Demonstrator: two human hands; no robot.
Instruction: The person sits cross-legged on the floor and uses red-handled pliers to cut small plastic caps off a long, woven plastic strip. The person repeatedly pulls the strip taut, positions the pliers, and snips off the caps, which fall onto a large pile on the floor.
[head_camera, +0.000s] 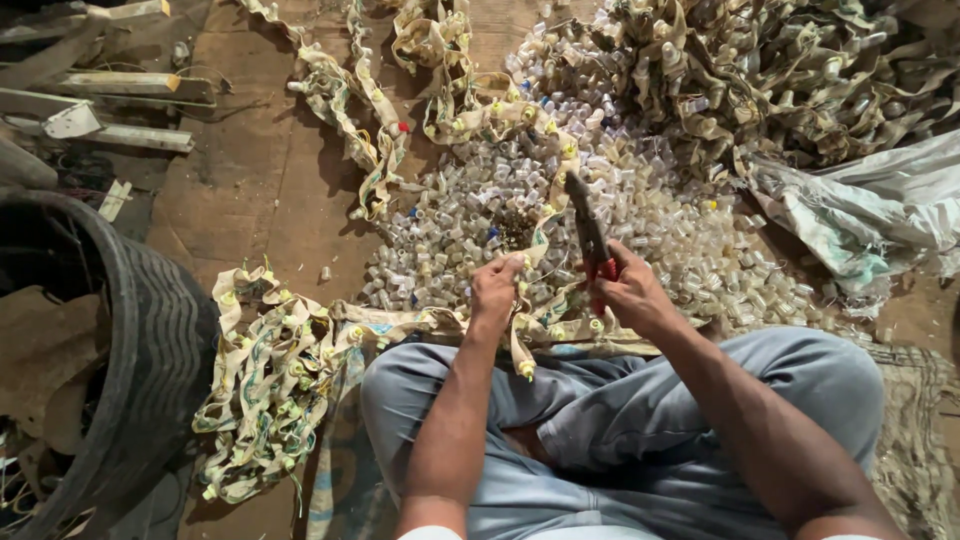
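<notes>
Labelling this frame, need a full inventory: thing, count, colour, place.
caps pile: many, clear and white, floor centre
strip: one long band, cream with yellow nozzles, runs from lower left over the lap
strips heap: many, cream-brown, top right
sack: one, white, right
tyre: one, black, left
planks: several, pale, top left
mat: one, brownish, lower right
cutters: one, dark with red handles, in right grip
trousers: grey-blue, bottom centre
left hand: pinches the strip
right hand: closed on cutters
</notes>
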